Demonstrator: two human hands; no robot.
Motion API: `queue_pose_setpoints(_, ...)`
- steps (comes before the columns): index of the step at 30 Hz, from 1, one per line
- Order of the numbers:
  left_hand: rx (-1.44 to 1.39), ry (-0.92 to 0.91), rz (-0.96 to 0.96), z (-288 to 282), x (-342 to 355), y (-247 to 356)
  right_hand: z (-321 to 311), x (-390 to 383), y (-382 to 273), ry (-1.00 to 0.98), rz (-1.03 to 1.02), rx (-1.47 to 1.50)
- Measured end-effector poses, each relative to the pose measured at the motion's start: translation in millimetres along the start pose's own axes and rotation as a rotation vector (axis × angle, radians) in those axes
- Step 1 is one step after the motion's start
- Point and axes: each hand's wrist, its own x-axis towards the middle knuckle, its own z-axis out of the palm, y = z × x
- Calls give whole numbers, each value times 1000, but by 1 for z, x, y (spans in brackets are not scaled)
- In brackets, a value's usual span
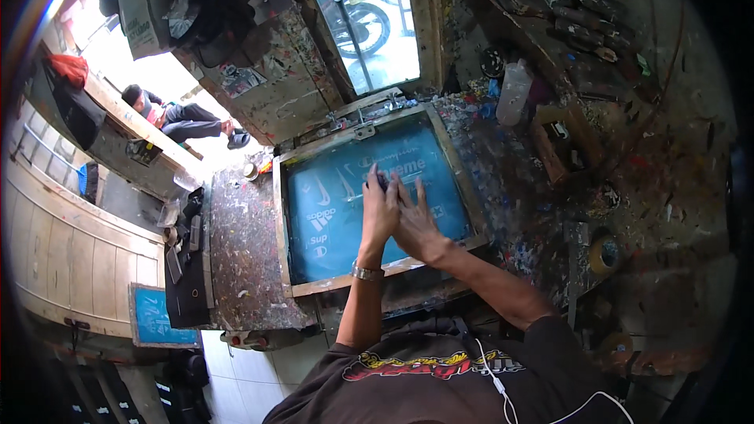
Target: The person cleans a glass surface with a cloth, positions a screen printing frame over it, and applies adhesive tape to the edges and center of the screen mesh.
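Observation:
A silk-screen frame (pixel 463 188) with a wooden border and blue mesh (pixel 330 255) lies on the workbench in front of me. Pale logos and lettering show in the mesh. Both my hands are together over its middle. My left hand (pixel 380 212), with a metal watch (pixel 367 271) on the wrist, has its fingers curved around a small dark thing (pixel 383 180) whose kind I cannot make out. Against it rests my right hand (pixel 418 228), its fingers stretched forward and apart. Metal hinge clamps (pixel 364 131) hold the frame's far edge.
Paint-stained workbench (pixel 243 259) surrounds the frame. To its right are a wooden box (pixel 559 141), a translucent plastic bottle (pixel 514 94) and a tape roll (pixel 604 254). A smaller blue screen (pixel 163 316) leans at lower left. Another person (pixel 184 119) sits beyond the doorway.

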Motion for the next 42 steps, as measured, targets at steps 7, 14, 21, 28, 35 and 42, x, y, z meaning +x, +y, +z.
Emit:
queue_pose_setpoints(7, -590, -323, -699, -34, 18, 4, 7, -24, -1, -12, -142, -127)
queue_pose_setpoints(14, -930, -115, -768, -14, -8, 39, -21, -21, 3, 114, 49, -187)
queue_pose_setpoints(21, -948, -348, -653, 14, -45, 10, 5, -49, 15, 219, 123, -64)
queue_pose_setpoints(28, -1081, -479, -947, 48, -62, 60, -46, -112, 31, 284, 137, 182)
queue_pose_setpoints(35, -906, -473, -874, 55, -51, 120, -19, -154, 38, 664, 866, 1615)
queue_pose_setpoints(42, 179, -722, 599, 31, -89, 146, -32, -151, 82, 667, 804, 1623)
